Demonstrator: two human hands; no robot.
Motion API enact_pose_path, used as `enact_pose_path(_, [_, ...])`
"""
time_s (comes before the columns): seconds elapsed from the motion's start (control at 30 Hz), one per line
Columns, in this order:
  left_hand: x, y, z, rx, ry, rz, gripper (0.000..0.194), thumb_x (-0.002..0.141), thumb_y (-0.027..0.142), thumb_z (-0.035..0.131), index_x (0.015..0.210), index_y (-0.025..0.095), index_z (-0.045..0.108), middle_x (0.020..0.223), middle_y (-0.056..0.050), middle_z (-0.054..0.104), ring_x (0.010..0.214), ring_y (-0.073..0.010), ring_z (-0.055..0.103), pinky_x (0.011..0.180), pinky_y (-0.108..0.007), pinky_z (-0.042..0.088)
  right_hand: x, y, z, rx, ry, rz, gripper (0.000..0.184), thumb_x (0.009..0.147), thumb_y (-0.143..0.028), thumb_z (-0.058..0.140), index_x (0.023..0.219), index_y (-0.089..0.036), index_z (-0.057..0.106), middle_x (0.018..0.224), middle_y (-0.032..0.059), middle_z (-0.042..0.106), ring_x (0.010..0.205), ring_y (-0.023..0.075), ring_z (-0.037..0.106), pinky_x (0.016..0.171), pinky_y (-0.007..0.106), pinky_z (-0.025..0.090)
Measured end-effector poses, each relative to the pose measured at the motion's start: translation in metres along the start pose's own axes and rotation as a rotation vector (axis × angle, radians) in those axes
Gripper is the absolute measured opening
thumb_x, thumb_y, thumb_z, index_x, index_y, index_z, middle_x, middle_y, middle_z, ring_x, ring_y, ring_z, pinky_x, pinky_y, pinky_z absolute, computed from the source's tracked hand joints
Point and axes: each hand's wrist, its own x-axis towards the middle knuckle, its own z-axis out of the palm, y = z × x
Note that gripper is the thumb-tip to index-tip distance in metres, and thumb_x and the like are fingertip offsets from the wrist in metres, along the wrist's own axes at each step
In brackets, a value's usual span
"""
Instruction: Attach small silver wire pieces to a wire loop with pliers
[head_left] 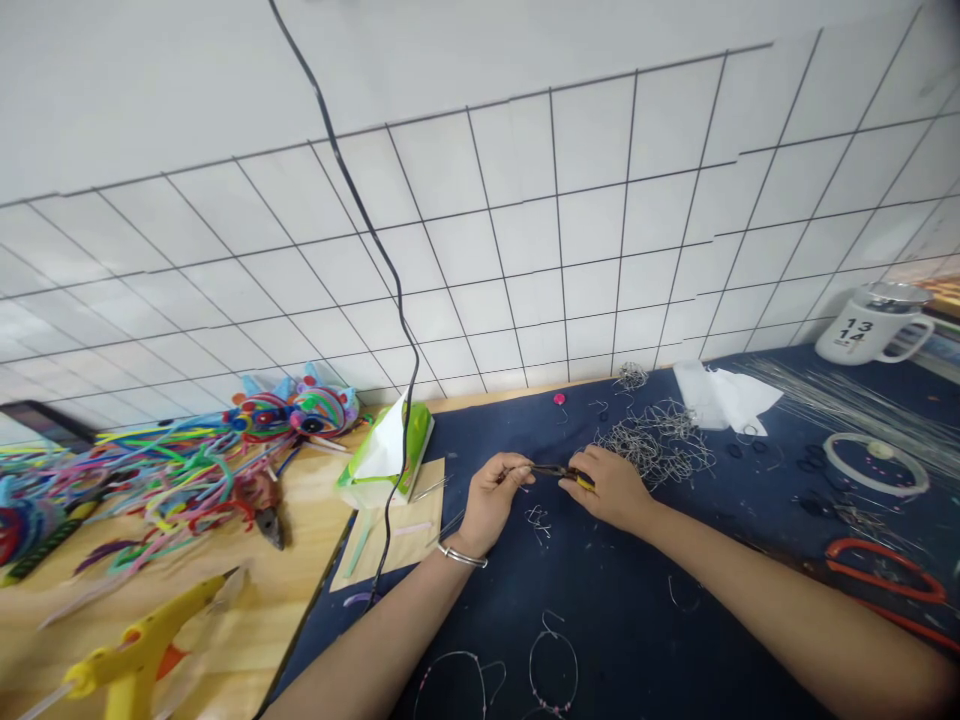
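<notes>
My right hand (613, 487) is closed around a small pair of pliers (553, 470), with a bit of yellow handle showing below the fingers. The dark jaws point left to my left hand (491, 495), which is pinched at their tip and wears a silver bangle (463, 556) on the wrist. What the left fingers hold is too small to make out. Just below the hands lies a little cluster of bent wire pieces (538, 520). A large tangle of wire pieces (660, 440) lies beyond my right hand. Two beaded wire loops (553, 672) are near the front edge.
Left stand a green tissue box (390, 455), a yellow glue gun (142, 640) and a heap of colourful pipe cleaners (172, 490). A black cable (401, 300) hangs down in front. Right are orange-handled scissors (885, 570), a white ring (876, 465) and a mug (870, 325).
</notes>
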Motion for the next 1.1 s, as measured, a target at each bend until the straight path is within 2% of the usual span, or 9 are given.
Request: enact_pose_path(1.1, [-0.0026, 0.0033, -0.0008, 0.015, -0.061, 0.006, 0.012, 0.08, 0.027, 0.053, 0.085, 0.016, 0.057, 0.07, -0.001, 0.059, 0.068, -0.0131, 0.056, 0.07, -0.027, 0.043, -0.0022, -0.0007, -0.003, -0.037, -0.041, -0.028, 0.028, 0.083, -0.045, 0.041, 0.084, -0.02, 0.054, 0.077, 0.0024, 0.053, 0.071, 0.0128, 0.049, 0.062, 0.022, 0.034])
